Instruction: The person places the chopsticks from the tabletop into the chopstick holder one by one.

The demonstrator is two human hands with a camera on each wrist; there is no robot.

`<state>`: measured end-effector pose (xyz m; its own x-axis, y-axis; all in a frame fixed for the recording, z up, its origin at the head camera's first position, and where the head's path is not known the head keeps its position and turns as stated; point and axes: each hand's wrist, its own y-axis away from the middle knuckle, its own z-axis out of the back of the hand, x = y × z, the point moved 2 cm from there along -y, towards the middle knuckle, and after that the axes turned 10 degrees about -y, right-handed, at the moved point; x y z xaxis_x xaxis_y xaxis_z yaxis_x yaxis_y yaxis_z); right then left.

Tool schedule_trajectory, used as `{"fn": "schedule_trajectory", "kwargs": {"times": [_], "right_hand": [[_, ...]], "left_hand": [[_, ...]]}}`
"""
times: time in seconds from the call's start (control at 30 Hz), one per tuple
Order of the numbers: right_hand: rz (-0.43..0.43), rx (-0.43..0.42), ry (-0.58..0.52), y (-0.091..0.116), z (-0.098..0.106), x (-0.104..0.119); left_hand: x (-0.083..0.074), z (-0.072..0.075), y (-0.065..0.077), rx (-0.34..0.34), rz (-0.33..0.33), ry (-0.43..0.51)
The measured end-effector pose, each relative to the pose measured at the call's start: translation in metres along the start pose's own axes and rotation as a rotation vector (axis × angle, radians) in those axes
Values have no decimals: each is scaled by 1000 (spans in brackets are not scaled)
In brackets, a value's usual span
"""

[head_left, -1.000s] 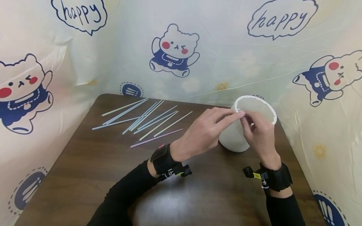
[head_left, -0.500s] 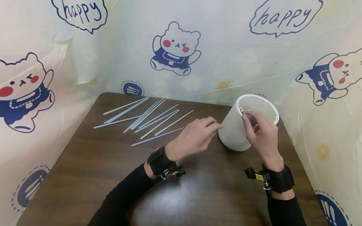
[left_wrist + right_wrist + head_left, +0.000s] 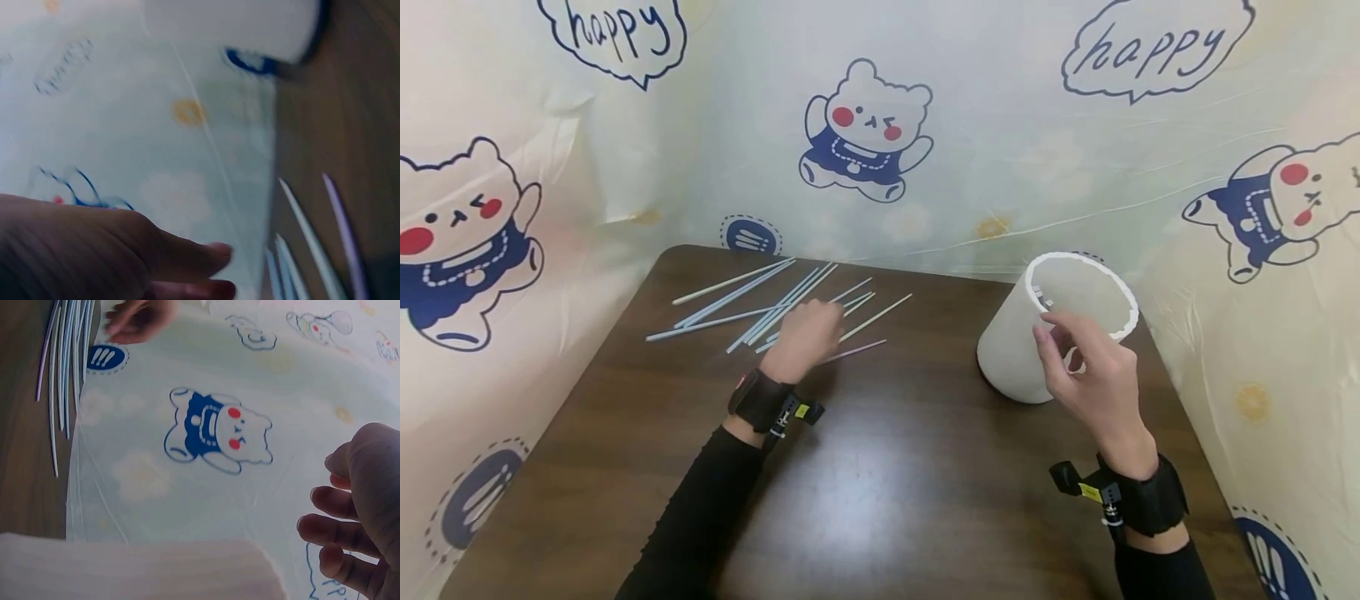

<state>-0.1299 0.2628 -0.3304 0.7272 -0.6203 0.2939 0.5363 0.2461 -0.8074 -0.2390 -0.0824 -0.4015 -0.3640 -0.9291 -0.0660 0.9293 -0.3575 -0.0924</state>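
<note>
My left hand hovers over the right part of a spread of thin pastel sticks. In the left wrist view, the thumb and a finger of that hand show nothing between them, with a purple stick to the right. My right hand stays by the near rim of a pale grey cylindrical bin, its fingers loosely bent and apart in the right wrist view, holding nothing. Small dark-and-silver bits show just inside the bin's left rim.
The sticks lie on a dark wooden table, at its back left. The bin stands upright at the back right. A printed sheet with cartoon bears hangs around the table's back and sides.
Both hands met at the bin's rim. My left hand has since swung left over the sticks. The right hand's fingertips have eased off the rim, while the bin stays in place.
</note>
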Motion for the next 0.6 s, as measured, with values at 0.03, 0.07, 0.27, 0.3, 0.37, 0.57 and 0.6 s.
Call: {"fn": "schedule_trajectory", "kwargs": {"times": [0.03, 0.07, 0.27, 0.3, 0.37, 0.57, 0.6], "right_hand": [[6, 4, -7, 0, -1, 3], [13, 9, -14, -1, -2, 5], [60, 46, -37, -2, -9, 18], [69, 52, -39, -2, -10, 20], [82, 58, -45, -1, -12, 22], [71, 74, -59, 2, -15, 22], [67, 77, -60, 3, -15, 22]], "left_hand": [[5, -6, 0, 46, 20, 3], [9, -13, -1, 89, 39, 13], [24, -42, 2, 203, 83, 19], [25, -45, 3, 195, 85, 11], [27, -49, 5, 169, 91, -4], [28, -55, 8, 179, 109, -11], [27, -55, 8, 193, 110, -14]]}}
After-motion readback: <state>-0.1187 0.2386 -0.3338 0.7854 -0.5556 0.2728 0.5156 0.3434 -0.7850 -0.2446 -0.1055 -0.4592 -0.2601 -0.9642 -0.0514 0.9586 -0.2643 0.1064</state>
